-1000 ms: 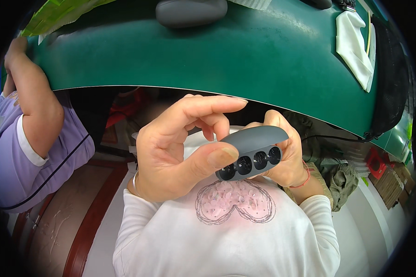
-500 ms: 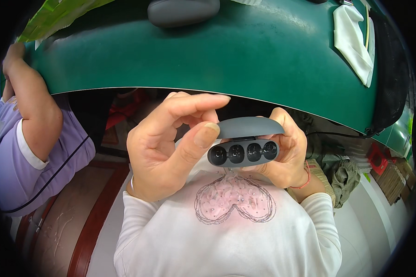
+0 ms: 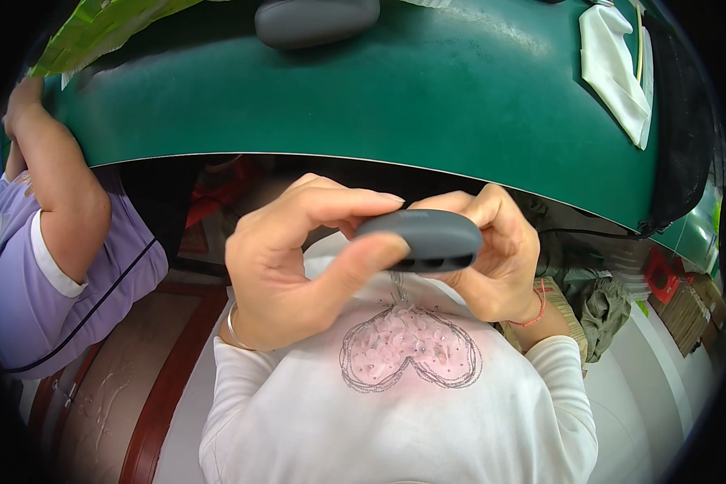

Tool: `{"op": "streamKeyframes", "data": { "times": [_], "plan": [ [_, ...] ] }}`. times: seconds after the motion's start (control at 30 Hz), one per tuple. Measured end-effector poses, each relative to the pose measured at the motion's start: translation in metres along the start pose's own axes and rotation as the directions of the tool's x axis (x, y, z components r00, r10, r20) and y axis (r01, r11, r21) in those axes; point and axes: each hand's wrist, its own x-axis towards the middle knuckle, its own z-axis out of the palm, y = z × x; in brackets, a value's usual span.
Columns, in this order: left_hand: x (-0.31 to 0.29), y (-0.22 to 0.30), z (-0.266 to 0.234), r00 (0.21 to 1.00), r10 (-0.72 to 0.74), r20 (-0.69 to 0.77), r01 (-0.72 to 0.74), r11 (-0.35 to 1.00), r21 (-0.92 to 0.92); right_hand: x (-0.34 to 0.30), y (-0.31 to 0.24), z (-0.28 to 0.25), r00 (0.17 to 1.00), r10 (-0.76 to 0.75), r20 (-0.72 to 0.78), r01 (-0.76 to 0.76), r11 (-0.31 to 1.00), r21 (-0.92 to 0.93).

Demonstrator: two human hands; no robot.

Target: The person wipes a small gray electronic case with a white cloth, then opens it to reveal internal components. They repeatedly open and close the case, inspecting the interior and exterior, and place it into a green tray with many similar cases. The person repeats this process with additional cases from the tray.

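A dark grey, oval hinged case [image 3: 427, 234] is held up in front of my chest, just off the table's near edge. Its lid is lowered nearly all the way, and a narrow gap along the front still shows dark hollows. With thumb on the front and index finger on top, my left hand [image 3: 278, 262] pinches the case's left end. My right hand [image 3: 504, 254] grips the right end, its fingers curled behind and its thumb below. Lid and fingers hide most of the inside.
On the green table [image 3: 460, 97] lies a larger grey rounded case [image 3: 318, 22] at the far side. A white cloth pouch [image 3: 615, 73] and a black mesh bag [image 3: 682, 137] are at the right. A person in a purple top [image 3: 73, 266] sits at the left.
The case's lid has swung down over the several round black wells that were in view. My left thumb and index finger have moved right onto the case, which now tilts slightly.
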Motion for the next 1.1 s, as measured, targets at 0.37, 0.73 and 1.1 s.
{"op": "streamKeyframes", "data": {
  "times": [0.37, 0.73, 1.1],
  "plan": [
    [0.006, -0.011, -0.003, 0.989, 0.149, 0.009, -0.149, 0.988, 0.036, -0.002, -0.001, 0.001, 1.0, 0.017, 0.008, -0.017, 0.998, 0.053],
    [0.002, -0.008, 0.003, 0.991, -0.051, 0.123, 0.065, 0.992, -0.11, 0.0, -0.017, -0.005, 0.994, 0.096, -0.046, -0.099, 0.991, -0.084],
    [0.01, -0.004, 0.011, 0.97, -0.109, 0.217, 0.167, 0.948, -0.27, 0.008, -0.039, -0.01, 0.997, 0.078, -0.008, -0.076, 0.946, -0.315]
  ]
}}
